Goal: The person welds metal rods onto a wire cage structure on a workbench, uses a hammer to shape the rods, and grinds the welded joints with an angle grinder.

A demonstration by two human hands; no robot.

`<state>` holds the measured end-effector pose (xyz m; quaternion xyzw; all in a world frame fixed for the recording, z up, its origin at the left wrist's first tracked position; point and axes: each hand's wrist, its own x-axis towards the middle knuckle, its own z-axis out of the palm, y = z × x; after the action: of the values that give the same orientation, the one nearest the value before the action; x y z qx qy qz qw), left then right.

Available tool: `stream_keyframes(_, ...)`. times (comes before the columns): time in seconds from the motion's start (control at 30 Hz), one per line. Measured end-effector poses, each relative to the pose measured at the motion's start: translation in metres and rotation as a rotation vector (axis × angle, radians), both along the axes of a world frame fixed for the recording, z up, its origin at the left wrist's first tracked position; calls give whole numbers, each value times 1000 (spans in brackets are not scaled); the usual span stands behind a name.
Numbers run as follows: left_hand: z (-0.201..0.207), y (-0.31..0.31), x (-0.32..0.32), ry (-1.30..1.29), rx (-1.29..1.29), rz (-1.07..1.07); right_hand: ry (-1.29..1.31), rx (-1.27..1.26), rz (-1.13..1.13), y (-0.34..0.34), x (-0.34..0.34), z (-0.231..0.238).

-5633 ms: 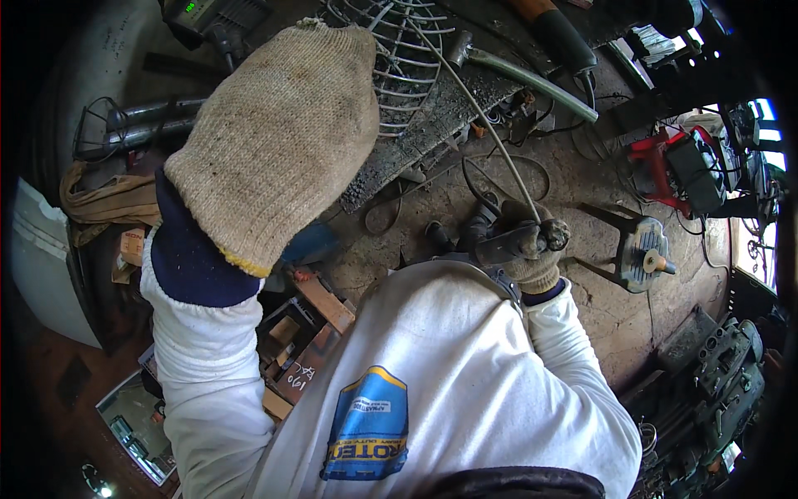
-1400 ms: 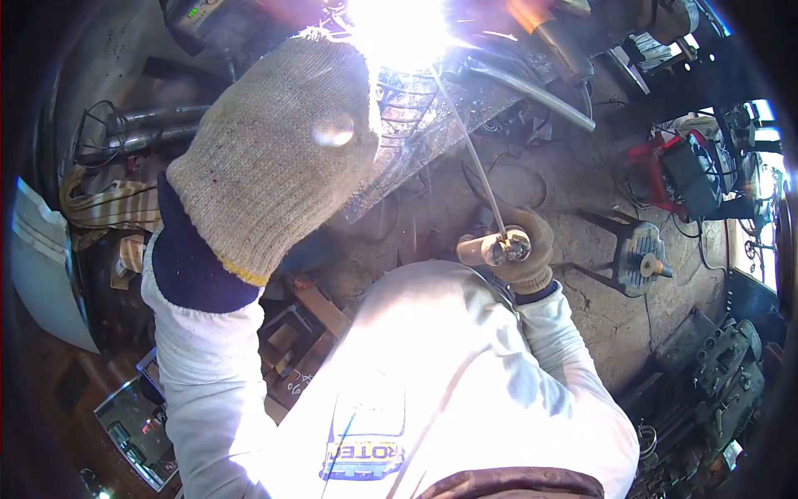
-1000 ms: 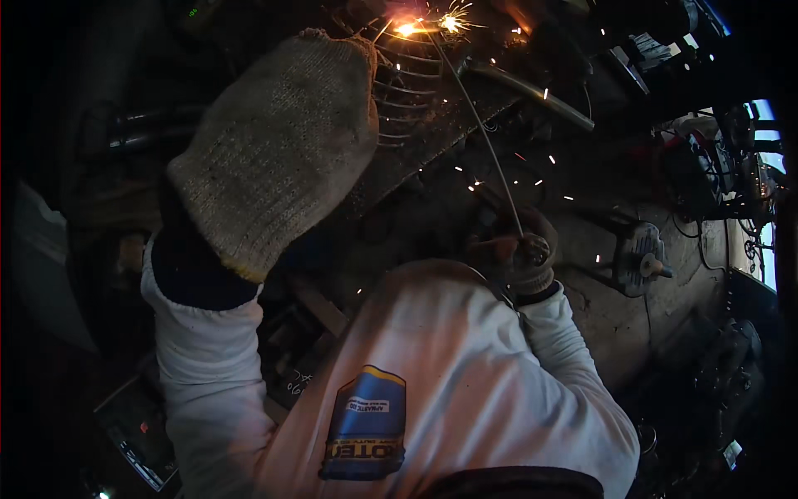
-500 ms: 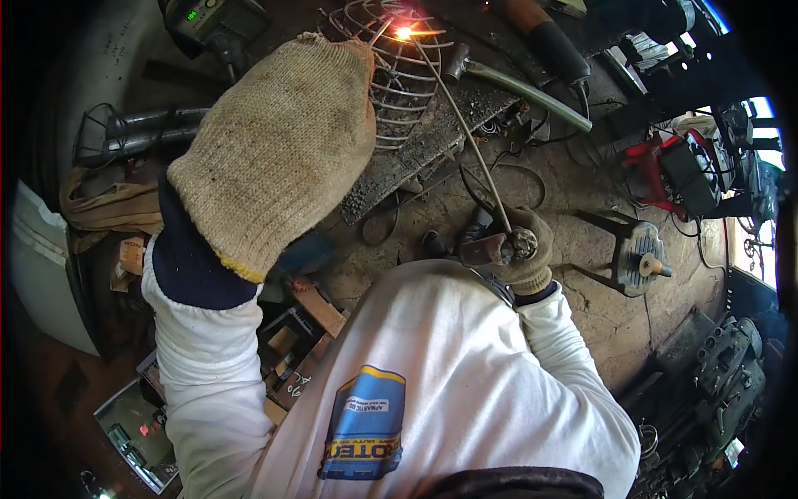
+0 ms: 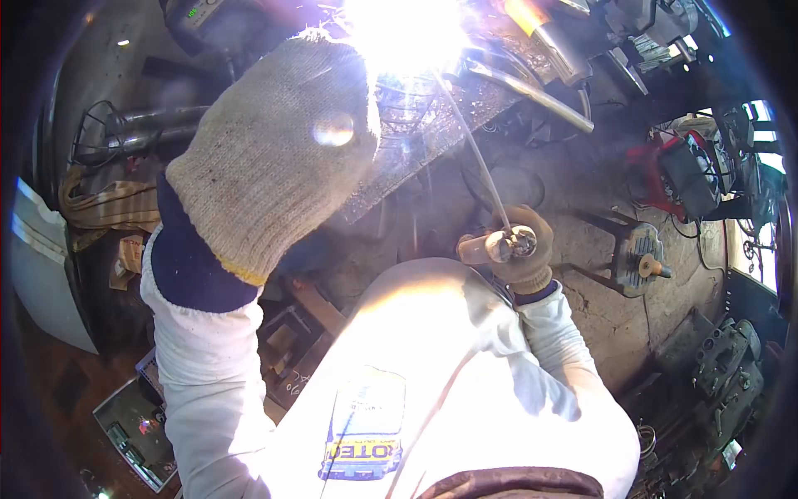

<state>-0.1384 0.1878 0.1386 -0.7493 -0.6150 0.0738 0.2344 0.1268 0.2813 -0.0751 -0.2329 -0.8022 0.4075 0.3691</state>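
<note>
My right hand (image 5: 534, 245), in a knitted glove, is closed round a welding electrode holder (image 5: 499, 248) at the right of my lap. A long thin electrode (image 5: 475, 154) rises from the holder, its far end lost in a blinding white arc (image 5: 405, 33). Glare covers most of a curved wire grid (image 5: 407, 108), whose lower bars show faintly. My left hand (image 5: 278, 150), in a thick beige glove with a yellow cuff edge, is raised large in front, just left of the arc. Its fingers are hidden, and I cannot see whether it holds anything.
Right of the glare lie a hammer with a metal handle (image 5: 532, 96) and a grinder-like power tool (image 5: 561, 54), on a dark, rough metal surface (image 5: 432, 137). A small stool (image 5: 638, 258) stands at the right. A welding machine (image 5: 195, 15) sits at the upper left, and metal tubes (image 5: 166, 133) lie below it.
The small orange glow at the electrode's tip has flared into a large white arc, lighting my clothes and washing out the wire grid. Both hands have stayed nearly in place.
</note>
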Motion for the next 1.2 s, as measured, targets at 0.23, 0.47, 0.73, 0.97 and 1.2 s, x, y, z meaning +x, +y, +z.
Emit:
stream_keyframes(0.23, -6, 3, -5, -47, 17, 15, 39, 111, -12, -3, 1, 1)
stream_keyframes(0.47, 0, 12, 5, -146, 45, 104, 107, -165, -2, -5, 12, -18)
stream_keyframes(0.73, 1, 11, 6, -138, 17, 114, 17, -123, -6, -2, 13, -12)
stream_keyframes(0.97, 0, 11, 5, -59, 24, 59, -119, -108, -11, -1, 12, -9)
stream_keyframes(1.2, 0, -1, -4, 16, 67, -38, -99, 51, -23, -2, 0, 1)
